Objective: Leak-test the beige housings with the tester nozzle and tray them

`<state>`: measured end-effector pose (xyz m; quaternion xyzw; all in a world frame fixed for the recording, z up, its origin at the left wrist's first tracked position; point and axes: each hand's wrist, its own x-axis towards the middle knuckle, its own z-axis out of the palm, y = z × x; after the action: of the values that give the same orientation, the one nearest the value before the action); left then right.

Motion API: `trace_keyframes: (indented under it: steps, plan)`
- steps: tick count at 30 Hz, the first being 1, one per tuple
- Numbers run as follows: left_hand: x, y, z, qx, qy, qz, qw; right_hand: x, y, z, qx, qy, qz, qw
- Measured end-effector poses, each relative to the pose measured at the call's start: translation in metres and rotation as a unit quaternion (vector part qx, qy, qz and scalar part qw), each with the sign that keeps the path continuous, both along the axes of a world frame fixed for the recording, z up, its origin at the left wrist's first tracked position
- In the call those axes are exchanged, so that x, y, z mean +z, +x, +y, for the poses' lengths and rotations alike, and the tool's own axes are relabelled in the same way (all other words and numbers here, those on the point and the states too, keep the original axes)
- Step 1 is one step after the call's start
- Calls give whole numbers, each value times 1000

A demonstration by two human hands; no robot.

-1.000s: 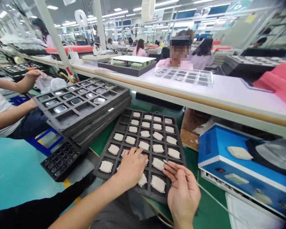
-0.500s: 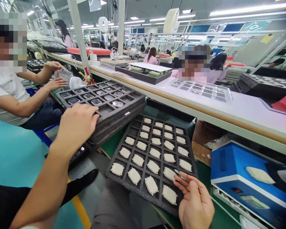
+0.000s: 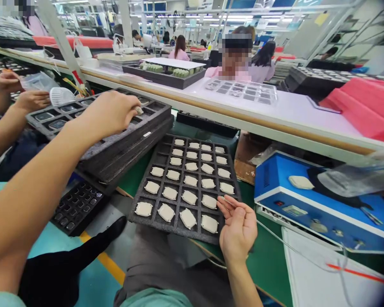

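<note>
So the left hand (image 3: 113,111) is hovering over the stacked trays (image 3: 132,147), fingertips bunching beside a small pale bit (image 3: 138,111); can't really tell if they're gripping it. The right hand (image 3: 238,228) is loosely pinching a thin tool (image 3: 223,198) by the dark foam tray's (image 3: 179,229) right edge, with a pale cord (image 3: 270,234) trailing behind. Cream-coloured pieces (image 3: 189,197) are sitting in most of that tray's compartments, and a blue box (image 3: 307,204) is standing off to the right.
</note>
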<state>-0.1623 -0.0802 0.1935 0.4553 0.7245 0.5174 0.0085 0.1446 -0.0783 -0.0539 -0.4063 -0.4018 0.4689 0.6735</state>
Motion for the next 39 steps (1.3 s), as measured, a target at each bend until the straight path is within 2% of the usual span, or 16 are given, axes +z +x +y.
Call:
trace_keyframes:
  steps: [1,2,3,4,5,6,8,10,12,14,18,39]
  plan:
    - [-7,18,-9,-28,-11,31,999,0,0,0,2,0,-7,1000]
    - [-20,38,-18,-85,-31,107,990,1,0,0,3,0,-12,1000]
    - [-39,61,-26,-117,-14,147,982,1,0,0,3,1,-16,1000]
    - [-62,84,-32,-158,3,110,981,1,0,0,2,3,-18,1000]
    - [-88,106,-35,-200,-6,9,980,1,0,1,-1,6,-21,1000]
    - [-116,126,-35,-238,-31,-114,964,2,1,2,-6,8,-24,1000]
    - [-165,157,-28,-263,-58,-315,910,2,2,3,-14,14,-38,999]
    - [-197,177,-16,-257,-57,-415,871,1,4,4,-16,30,-55,998]
    - [-213,186,-7,-249,-48,-431,866,0,5,5,-14,59,-66,996]
    - [-216,189,-3,-247,-48,-415,874,0,6,5,-10,90,-70,993]
    - [-215,190,-4,-248,-53,-392,884,1,7,5,-1,118,-78,990]
    - [-217,192,-7,-251,-46,-383,888,1,8,5,20,96,-73,992]
